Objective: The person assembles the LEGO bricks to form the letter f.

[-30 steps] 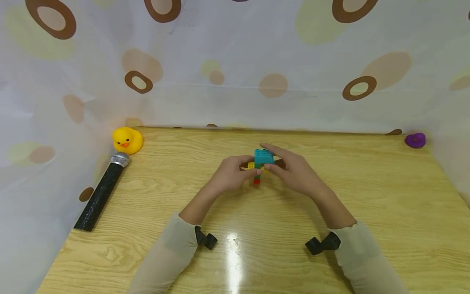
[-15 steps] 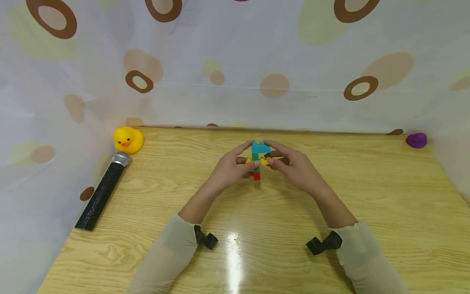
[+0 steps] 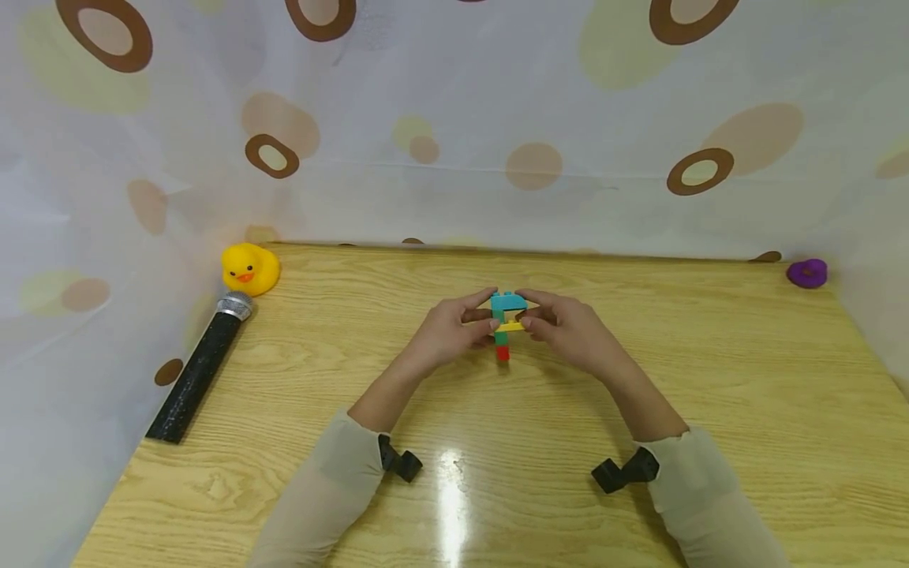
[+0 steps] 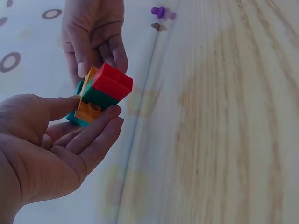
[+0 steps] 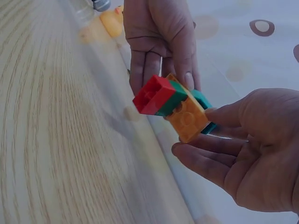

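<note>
A small stack of toy building bricks is held up between my two hands, its foot appearing just above the table. In the head view a blue brick [image 3: 508, 302] tops it, a yellow brick [image 3: 513, 326] crosses its middle, and a green brick [image 3: 501, 339] sits over the red brick [image 3: 503, 353] at the bottom. My left hand [image 3: 449, 331] pinches the stack from the left, thumb at the yellow brick. From the right, my right hand [image 3: 575, 331] grips the yellow brick's end, a finger touching the blue brick. The right wrist view shows the yellow brick's hollow underside [image 5: 188, 120].
A yellow rubber duck [image 3: 250, 270] stands at the back left of the wooden table [image 3: 341, 315], touching or nearly touching a black microphone [image 3: 202, 367]. A small purple toy [image 3: 807, 273] lies at the back right corner. Patterned sheeting [image 3: 454, 197] borders the table.
The stack has tipped so the blue brick's top shows less and its front more. It rose slightly, then came down. My right thumb has moved from by the blue brick to the yellow one.
</note>
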Motion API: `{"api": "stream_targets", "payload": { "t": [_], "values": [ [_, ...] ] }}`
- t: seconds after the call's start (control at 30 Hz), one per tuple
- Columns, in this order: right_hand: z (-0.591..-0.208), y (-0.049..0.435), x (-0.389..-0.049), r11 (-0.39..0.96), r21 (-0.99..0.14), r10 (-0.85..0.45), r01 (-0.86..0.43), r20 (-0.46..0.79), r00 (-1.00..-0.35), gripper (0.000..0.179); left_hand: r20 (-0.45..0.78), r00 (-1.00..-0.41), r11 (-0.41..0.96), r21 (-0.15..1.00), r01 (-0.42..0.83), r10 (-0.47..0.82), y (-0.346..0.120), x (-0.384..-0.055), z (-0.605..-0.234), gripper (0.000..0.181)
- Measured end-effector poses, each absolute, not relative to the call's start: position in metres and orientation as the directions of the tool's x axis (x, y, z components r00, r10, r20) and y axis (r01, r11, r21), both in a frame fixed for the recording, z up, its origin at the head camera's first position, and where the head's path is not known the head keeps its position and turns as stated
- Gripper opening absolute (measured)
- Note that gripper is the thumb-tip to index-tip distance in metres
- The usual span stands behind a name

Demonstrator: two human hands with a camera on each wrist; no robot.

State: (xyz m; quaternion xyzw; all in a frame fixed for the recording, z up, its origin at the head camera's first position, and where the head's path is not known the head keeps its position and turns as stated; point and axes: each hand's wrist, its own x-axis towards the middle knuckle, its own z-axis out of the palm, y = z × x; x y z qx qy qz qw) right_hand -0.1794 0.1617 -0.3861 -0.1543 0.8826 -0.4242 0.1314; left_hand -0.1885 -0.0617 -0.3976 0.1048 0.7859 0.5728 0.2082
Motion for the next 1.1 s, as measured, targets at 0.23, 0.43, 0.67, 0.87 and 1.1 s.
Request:
{"api": "stream_targets", "payload": {
  "t": [0.23,0.43,0.67,0.87,1.1],
  "values": [
    [-0.390,0.160,-0.179,0.640,-0.749,-0.447,-0.174,-0.178,-0.877,0.055,-0.267,-0.855,0.408,0.910,-0.072,0.445,-0.064,-0.191,-0.407,0.063],
    [-0.391,0.160,-0.179,0.687,-0.710,-0.444,-0.151,-0.246,-0.862,0.063,-0.301,-0.832,0.477,0.877,-0.051,0.466,-0.064,-0.192,-0.410,0.068],
    [-0.394,0.162,-0.180,0.730,-0.666,-0.428,-0.154,-0.268,-0.863,0.060,-0.295,-0.839,0.532,0.847,-0.008,0.456,-0.062,-0.191,-0.410,0.058],
    [-0.395,0.163,-0.183,0.760,-0.626,-0.415,-0.175,-0.261,-0.872,0.058,-0.282,-0.845,0.553,0.833,0.019,0.454,-0.060,-0.191,-0.412,0.054],
    [-0.394,0.162,-0.183,0.780,-0.602,-0.396,-0.172,-0.262,-0.880,0.058,-0.281,-0.844,0.549,0.836,0.019,0.457,-0.059,-0.191,-0.414,0.053]
  ]
}}
